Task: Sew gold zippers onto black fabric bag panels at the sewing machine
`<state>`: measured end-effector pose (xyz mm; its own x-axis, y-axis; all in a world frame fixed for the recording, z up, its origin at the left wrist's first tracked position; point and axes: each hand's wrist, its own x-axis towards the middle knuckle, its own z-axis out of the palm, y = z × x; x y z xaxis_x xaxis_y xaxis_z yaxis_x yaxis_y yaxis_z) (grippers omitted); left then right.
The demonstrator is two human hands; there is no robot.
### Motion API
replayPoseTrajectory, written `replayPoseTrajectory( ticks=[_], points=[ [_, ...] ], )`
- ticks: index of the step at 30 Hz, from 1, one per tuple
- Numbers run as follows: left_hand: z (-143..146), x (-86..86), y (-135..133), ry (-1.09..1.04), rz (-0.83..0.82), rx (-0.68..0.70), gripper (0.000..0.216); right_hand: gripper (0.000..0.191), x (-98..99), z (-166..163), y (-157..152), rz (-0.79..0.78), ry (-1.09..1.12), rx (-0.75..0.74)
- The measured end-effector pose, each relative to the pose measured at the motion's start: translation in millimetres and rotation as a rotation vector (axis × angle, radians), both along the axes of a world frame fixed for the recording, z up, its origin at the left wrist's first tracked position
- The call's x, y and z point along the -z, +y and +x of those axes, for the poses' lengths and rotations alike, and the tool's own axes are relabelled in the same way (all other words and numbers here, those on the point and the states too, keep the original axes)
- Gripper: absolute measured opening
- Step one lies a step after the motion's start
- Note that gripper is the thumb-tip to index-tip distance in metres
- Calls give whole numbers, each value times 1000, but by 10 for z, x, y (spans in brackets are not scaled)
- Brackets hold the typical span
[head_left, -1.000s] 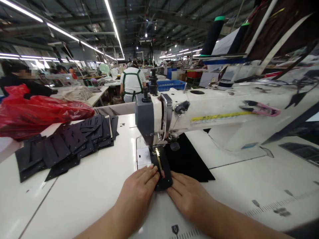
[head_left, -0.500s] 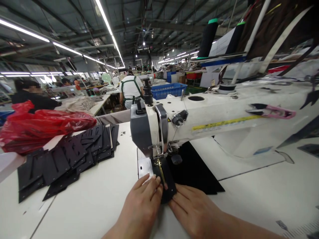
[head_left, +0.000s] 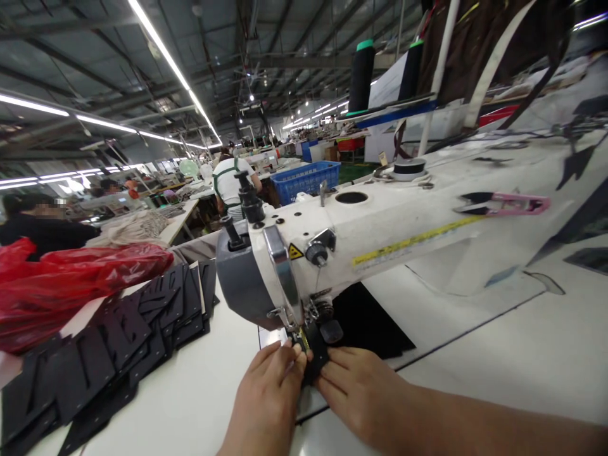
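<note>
Both flat: L hand [head_left: 268,399], R hand [head_left: 361,392] on black piece [head_left: 316,356] | yellow label [head_left: 413,241] unreadable

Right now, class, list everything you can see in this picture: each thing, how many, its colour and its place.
sewing machine: one, white and grey, middle of the table
table: one, white, under everything
black piece: one, with a gold strip, under the needle
black cloth: one, flat behind the needle
cut pieces: a spread pile, black, left on the table
plastic bag: one, red, far left
thread cones: two, dark with green tops, above the machine
snips: one, pink, on the machine's arm
crate: one, blue, behind
person: one, white top, back turned, behind
left hand: flat, fingertips on the black piece
right hand: flat, fingertips on the black piece
</note>
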<state>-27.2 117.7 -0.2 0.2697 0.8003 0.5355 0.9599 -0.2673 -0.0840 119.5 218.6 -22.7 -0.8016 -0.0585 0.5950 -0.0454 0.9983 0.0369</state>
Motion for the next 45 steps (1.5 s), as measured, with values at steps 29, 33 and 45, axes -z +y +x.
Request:
replayPoseTrajectory(
  ticks=[29,33,45],
  points=[
    [-45,-3,24,44,23,13,29,39,-23,-29,9,-2,228,49],
    [-58,90,79,28,-1,-45,25,36,-43,-25,31,-2,162,42],
    [-63,6,67,5,-62,-36,21,35,-228,-59,117,-109,143,127]
  ],
)
